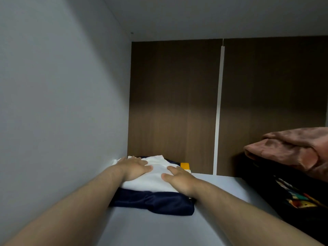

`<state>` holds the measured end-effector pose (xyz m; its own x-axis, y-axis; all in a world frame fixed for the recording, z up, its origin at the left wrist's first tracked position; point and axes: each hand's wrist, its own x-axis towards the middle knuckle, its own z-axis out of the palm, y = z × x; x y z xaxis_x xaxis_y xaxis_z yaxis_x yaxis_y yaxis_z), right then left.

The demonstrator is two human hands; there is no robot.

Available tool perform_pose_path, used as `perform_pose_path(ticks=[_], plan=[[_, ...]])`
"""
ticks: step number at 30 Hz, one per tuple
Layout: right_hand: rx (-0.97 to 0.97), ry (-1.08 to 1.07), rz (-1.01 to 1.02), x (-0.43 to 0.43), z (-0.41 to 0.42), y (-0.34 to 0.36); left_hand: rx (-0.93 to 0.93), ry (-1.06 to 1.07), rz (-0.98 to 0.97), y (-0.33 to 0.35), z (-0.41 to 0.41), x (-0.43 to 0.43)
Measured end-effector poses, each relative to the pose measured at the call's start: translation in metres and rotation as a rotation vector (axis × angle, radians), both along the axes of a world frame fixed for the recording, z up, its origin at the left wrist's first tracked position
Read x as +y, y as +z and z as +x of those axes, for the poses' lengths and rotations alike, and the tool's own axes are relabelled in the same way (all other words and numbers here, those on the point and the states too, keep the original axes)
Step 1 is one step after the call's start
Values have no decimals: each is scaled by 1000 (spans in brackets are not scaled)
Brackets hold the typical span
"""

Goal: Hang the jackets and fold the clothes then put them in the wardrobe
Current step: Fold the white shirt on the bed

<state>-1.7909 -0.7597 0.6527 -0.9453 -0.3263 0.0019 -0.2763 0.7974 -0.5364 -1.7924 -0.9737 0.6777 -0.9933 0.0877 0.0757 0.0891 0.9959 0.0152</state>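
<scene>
The folded white shirt (154, 181) lies on the navy garment (156, 201) in the wardrobe (62, 103). The left hand (134, 167) and right hand (177, 178) press it, fingers straight and flat. Lifting straight off should keep it squared over the navy garment.

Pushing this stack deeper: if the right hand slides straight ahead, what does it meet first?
The right hand would likely cross the white shirt and meet the brown back panel; depth is unclear.

Inside a home wardrobe (62, 103): pale shelf (159, 228), white top board (213, 15), wood-grain back panel (174, 103), folded clothes (154, 181) stacked left, another pile (287, 148) right
</scene>
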Motion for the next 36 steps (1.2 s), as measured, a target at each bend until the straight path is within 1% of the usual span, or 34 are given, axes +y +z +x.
perform_pose_path(ticks=[2,10,12,15,18,20,21,22,23,24,25,27,29,30,34,36], plan=[[-2,9,-33,3,0,-2,-18,-1,43,0,-3,-1],[6,-3,-90,3,3,-3,-6,18,23,-2,-5,-1],[42,-35,-125,1,7,-5,20,22,84,-3,-2,-2],[115,-129,-151,4,17,-11,124,29,240,-6,1,-6],[155,-162,-63,14,34,-19,221,-7,275,-10,1,-9],[175,-176,23,21,49,-21,347,-9,335,-12,5,-11],[186,-178,95,24,57,-21,454,6,314,-15,8,-11],[194,-182,146,27,65,-21,551,32,252,-18,11,-10],[208,-198,157,29,72,-22,613,70,181,-20,16,-7],[220,-224,166,31,79,-23,621,103,135,-21,22,-3],[227,-249,203,31,87,-25,590,135,134,-22,27,2],[258,-268,332,35,107,-28,482,197,211,-24,41,6],[253,-308,313,40,134,-29,384,204,303,-29,57,6],[247,-308,301,44,147,-30,351,181,318,-33,66,5],[248,-269,269,66,216,-32,263,153,218,-35,109,5],[250,-238,258,81,255,-32,238,142,213,-33,138,13]])
